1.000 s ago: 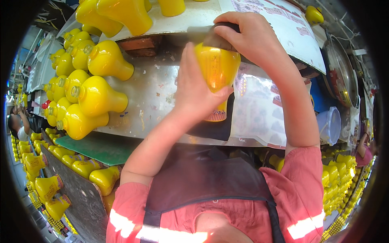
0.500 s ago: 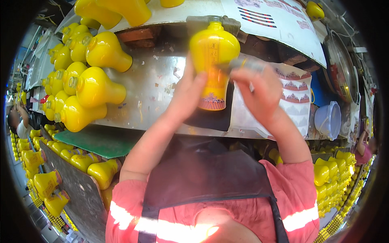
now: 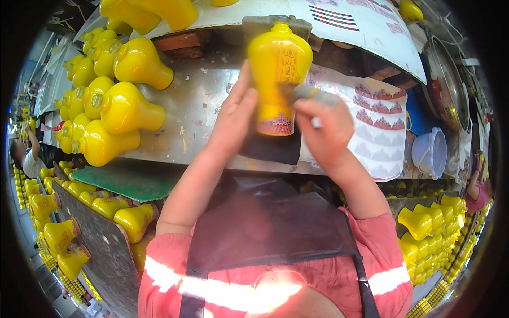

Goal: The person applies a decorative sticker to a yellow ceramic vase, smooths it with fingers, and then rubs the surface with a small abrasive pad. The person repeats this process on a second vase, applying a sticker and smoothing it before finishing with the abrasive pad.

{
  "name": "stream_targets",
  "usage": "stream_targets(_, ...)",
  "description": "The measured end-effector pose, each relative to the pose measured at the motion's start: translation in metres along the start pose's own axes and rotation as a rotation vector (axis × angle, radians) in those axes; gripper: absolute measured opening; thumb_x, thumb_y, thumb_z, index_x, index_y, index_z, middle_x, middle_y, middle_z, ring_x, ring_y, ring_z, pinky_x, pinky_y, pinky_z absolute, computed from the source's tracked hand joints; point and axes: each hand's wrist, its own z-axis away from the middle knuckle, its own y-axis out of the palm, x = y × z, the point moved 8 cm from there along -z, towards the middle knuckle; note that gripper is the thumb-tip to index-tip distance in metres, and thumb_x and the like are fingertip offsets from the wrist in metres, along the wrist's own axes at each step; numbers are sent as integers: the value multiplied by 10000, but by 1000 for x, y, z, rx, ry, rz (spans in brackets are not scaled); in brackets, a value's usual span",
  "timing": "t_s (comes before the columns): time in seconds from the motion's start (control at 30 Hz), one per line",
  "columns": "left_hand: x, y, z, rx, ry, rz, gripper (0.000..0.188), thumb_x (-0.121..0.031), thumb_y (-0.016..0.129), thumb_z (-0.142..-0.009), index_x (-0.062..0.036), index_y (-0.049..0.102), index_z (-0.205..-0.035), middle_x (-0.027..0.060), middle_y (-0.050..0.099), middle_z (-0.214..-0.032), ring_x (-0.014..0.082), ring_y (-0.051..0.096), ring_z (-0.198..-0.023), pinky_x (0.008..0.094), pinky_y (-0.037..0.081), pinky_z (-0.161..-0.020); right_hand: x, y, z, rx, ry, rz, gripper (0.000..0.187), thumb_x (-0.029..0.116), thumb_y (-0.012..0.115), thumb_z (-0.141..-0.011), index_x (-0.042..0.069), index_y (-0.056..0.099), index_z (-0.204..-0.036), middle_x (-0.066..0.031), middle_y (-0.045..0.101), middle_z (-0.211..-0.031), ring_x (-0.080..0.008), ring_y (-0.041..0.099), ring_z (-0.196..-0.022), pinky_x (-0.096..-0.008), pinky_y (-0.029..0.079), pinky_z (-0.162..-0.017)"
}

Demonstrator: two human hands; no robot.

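A glossy yellow vase-shaped bottle (image 3: 275, 58) lies face up, its clear neck on a grey block (image 3: 254, 29). It bears a dark strip of lettering down its front and a patterned band round its base. My left hand (image 3: 233, 114) lies along the bottle's left side, fingers stretched and thumb apart. In my right hand (image 3: 328, 124) is a grey flat tool (image 3: 321, 96), blurred by motion, pressed at the lower end of the lettering. Its exact kind I cannot make out. A black cloth (image 3: 273, 151) is under the bottle's base.
Several plain yellow bottles (image 3: 132, 108) lie stacked on the metal bench at left. A sheet of patterned decals (image 3: 379, 138) lies right of the bottle, near a pale bucket (image 3: 429, 153). Another decal sheet (image 3: 366, 37) lies on the raised board. Decorated bottles (image 3: 135, 222) stand lower left.
My left thumb has come off the bottle's front to its left side. My right hand has shifted slightly left and down with the grey tool; more of the lettering shows.
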Motion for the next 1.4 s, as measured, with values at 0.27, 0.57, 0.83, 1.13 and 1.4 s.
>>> stream_targets(0.27, 0, -8, 0, -39, 25, 13, 694, -454, 395, -1124, -48, 210, -1655, 174, 543, -1506, 251, 493, -1408, 419, 318, -1212, 29, 16, -18, 238, -126, 91, 283, 108, 748, -742, 85, 725, -1024, -40, 648, -829, -249, 659, -783, -392, 531, -724)
stream_targets(0.57, -19, -6, -9, -147, 170, -178, 680, -329, 601, -1011, 7, 318, -1530, 176, 423, -1530, 280, 384, -1452, 412, 281, -1219, -5, 19, -85, 209, -24, 16, 405, 94, 732, -829, 137, 666, -1226, -103, 660, -853, -307, 682, -753, -403, 561, -629)
stream_targets(0.83, -30, 6, -23, -273, 279, -665, 949, -220, 812, -784, 15, 273, -1528, 258, 419, -1477, 401, 409, -1398, 482, 334, -1184, -58, 42, -130, 477, 181, -100, 237, 109, 669, -950, 27, 699, -1171, -170, 747, -1017, -326, 729, -904, -362, 566, -824)
stream_targets(1.13, -72, 17, -62, -262, 376, -773, 658, -334, 767, -821, -15, 536, -1349, 192, 566, -1311, 396, 524, -1272, 482, 396, -1111, -77, 60, -132, 480, 233, 43, 279, 196, 665, -930, 22, 716, -1142, -201, 746, -992, -382, 714, -895, -414, 566, -833)
stream_targets(1.4, -48, 2, -90, -296, 206, -401, 300, -253, 582, -1014, -16, 639, -1188, 105, 636, -1138, 202, 608, -1027, 322, 491, -928, -81, 27, -116, 256, 499, -288, 326, 211, 662, -902, -6, 727, -1136, -236, 746, -1008, -376, 729, -906, -394, 573, -832)
